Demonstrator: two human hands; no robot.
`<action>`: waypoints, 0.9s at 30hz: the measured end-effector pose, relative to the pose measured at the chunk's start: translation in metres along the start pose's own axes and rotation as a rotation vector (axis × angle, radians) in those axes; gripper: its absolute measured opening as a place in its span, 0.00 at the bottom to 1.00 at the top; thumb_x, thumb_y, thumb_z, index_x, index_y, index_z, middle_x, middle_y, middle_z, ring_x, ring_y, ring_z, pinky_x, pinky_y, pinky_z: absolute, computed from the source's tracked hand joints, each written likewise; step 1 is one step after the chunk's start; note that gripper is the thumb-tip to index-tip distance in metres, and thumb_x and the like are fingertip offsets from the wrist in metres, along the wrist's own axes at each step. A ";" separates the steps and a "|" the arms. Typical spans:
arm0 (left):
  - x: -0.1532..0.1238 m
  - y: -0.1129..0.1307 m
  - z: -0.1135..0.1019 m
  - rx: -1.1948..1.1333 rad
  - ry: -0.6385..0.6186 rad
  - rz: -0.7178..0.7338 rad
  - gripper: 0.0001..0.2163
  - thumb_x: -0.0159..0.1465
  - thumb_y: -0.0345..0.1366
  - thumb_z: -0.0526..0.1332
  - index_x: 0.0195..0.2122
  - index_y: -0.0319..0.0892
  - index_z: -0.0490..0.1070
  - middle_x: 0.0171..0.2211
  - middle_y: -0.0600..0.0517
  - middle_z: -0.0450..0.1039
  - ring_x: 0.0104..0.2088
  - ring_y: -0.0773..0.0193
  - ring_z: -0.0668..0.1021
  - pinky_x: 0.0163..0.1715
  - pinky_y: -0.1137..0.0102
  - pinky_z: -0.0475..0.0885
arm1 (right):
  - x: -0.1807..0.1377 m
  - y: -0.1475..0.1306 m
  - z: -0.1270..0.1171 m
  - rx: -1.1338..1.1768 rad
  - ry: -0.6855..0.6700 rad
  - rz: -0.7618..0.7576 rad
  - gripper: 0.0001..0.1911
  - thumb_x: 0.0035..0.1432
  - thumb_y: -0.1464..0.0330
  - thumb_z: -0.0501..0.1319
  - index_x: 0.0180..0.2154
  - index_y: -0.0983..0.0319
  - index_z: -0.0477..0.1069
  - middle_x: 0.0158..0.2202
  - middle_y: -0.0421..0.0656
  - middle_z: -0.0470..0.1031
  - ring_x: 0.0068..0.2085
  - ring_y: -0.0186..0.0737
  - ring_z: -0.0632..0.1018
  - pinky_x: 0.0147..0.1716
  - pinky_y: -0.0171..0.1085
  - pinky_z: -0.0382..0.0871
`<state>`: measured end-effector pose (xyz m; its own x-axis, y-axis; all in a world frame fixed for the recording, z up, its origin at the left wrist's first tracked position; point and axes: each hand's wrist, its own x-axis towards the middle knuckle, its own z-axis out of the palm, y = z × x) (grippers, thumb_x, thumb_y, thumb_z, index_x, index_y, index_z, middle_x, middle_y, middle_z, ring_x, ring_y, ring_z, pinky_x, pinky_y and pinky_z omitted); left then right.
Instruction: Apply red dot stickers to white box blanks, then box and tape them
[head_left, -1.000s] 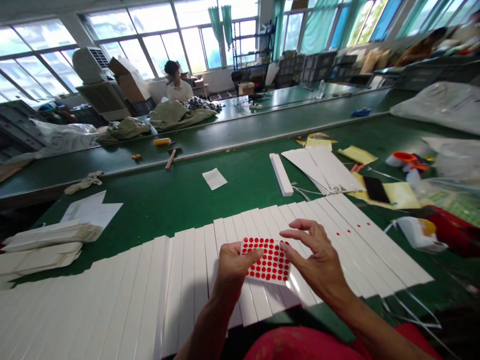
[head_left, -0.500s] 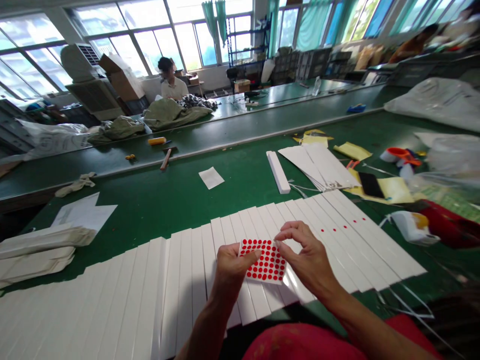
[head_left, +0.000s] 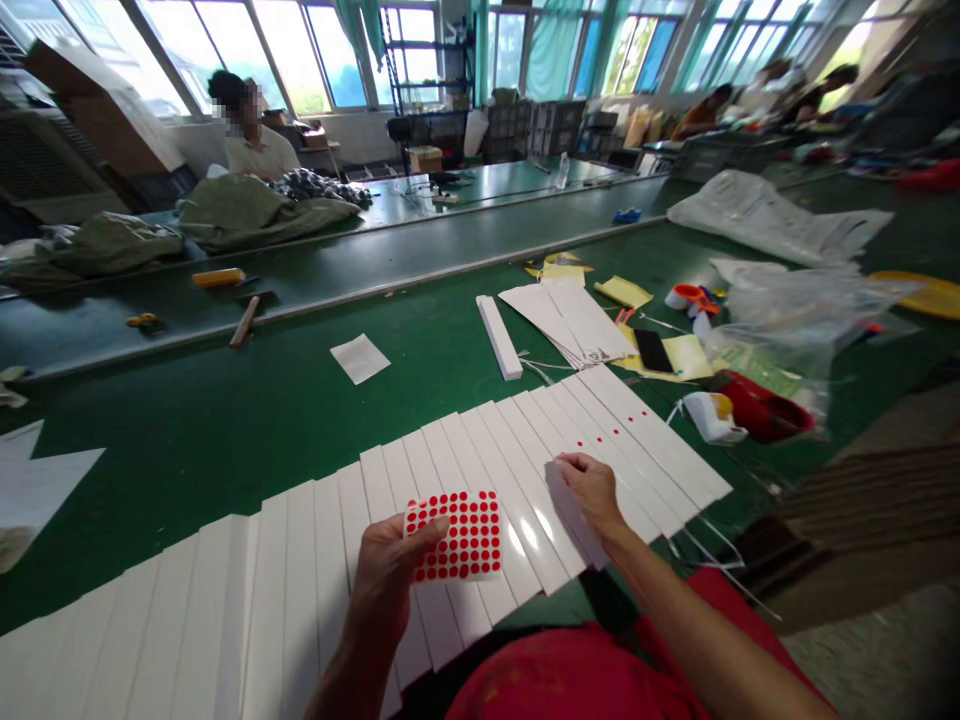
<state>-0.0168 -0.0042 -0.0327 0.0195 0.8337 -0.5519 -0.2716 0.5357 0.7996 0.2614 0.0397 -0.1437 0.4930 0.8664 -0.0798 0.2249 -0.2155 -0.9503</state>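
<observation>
Loose papers [head_left: 45, 480] are lying at far left on the green desk [head_left: 285, 410]. White strips [head_left: 172, 610] are starting at lower left and running right in a long overlapping row along the near side. Yellow tool [head_left: 219, 277] and hammer [head_left: 246, 320] are lying farther back; behind them a co-worker [head_left: 259, 150] is sitting near an olive sack [head_left: 240, 208]. Small white sheet [head_left: 360, 358] is lying flat beyond the strips. Left hand [head_left: 386, 560] is gripping the sticker sheet [head_left: 476, 540] by its left side, thumb on top, red dots facing up; sheet is sitting above the middle strips, can't tell if touching them. White bar [head_left: 499, 338] is lying behind, with a fan of cards [head_left: 566, 318] just right of it. Right hand [head_left: 592, 490] is staying over the strips, right of the sheet and apart from it, fingers curling closed, thumb and index tips meeting; can't tell if a sticker is between them. Five red dots [head_left: 616, 432] are sitting in a slanting line on the strips just beyond that hand. Phone [head_left: 653, 350] is resting on yellow paper [head_left: 690, 358]; clear plastic [head_left: 780, 310] is lying crumpled at right.
</observation>
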 end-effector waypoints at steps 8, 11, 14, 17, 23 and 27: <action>0.000 -0.004 -0.004 -0.038 0.009 0.003 0.15 0.43 0.42 0.73 0.26 0.35 0.79 0.22 0.45 0.78 0.23 0.58 0.78 0.26 0.66 0.73 | 0.017 0.020 0.011 -0.393 -0.008 -0.380 0.11 0.54 0.63 0.56 0.26 0.61 0.73 0.29 0.46 0.72 0.35 0.43 0.72 0.40 0.42 0.65; 0.000 -0.003 -0.002 -0.040 -0.003 0.006 0.14 0.44 0.41 0.73 0.25 0.35 0.79 0.22 0.45 0.78 0.23 0.58 0.78 0.27 0.65 0.73 | 0.018 0.028 0.012 -0.520 -0.036 -0.475 0.13 0.58 0.65 0.53 0.29 0.62 0.73 0.32 0.48 0.72 0.35 0.43 0.72 0.36 0.40 0.65; -0.001 -0.004 0.001 -0.050 -0.006 0.007 0.13 0.46 0.41 0.73 0.25 0.35 0.79 0.22 0.45 0.78 0.22 0.58 0.78 0.27 0.64 0.73 | 0.015 0.034 0.013 -0.634 -0.053 -0.545 0.13 0.61 0.68 0.52 0.31 0.63 0.73 0.34 0.49 0.72 0.34 0.41 0.72 0.34 0.38 0.64; -0.001 -0.005 0.001 -0.066 -0.006 0.011 0.14 0.45 0.41 0.73 0.25 0.34 0.78 0.22 0.45 0.78 0.22 0.58 0.78 0.27 0.64 0.73 | 0.012 0.036 0.014 -0.728 -0.074 -0.601 0.14 0.63 0.70 0.51 0.31 0.63 0.73 0.34 0.49 0.72 0.33 0.40 0.72 0.32 0.36 0.62; 0.000 -0.005 -0.001 -0.072 -0.013 0.018 0.14 0.43 0.41 0.73 0.25 0.34 0.78 0.22 0.45 0.78 0.22 0.58 0.78 0.27 0.64 0.73 | 0.012 0.035 0.012 -0.852 -0.164 -0.707 0.13 0.61 0.75 0.51 0.29 0.64 0.72 0.33 0.48 0.71 0.32 0.38 0.70 0.29 0.35 0.60; 0.000 -0.004 -0.001 -0.069 -0.025 0.031 0.14 0.45 0.40 0.73 0.25 0.34 0.78 0.22 0.45 0.78 0.22 0.58 0.77 0.27 0.65 0.73 | 0.012 0.036 0.007 -0.915 -0.246 -0.762 0.13 0.59 0.79 0.50 0.30 0.64 0.71 0.31 0.46 0.69 0.32 0.37 0.69 0.30 0.33 0.61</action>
<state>-0.0166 -0.0066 -0.0365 0.0337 0.8535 -0.5200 -0.3381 0.4994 0.7977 0.2698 0.0451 -0.1808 -0.1745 0.9506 0.2568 0.9463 0.2340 -0.2233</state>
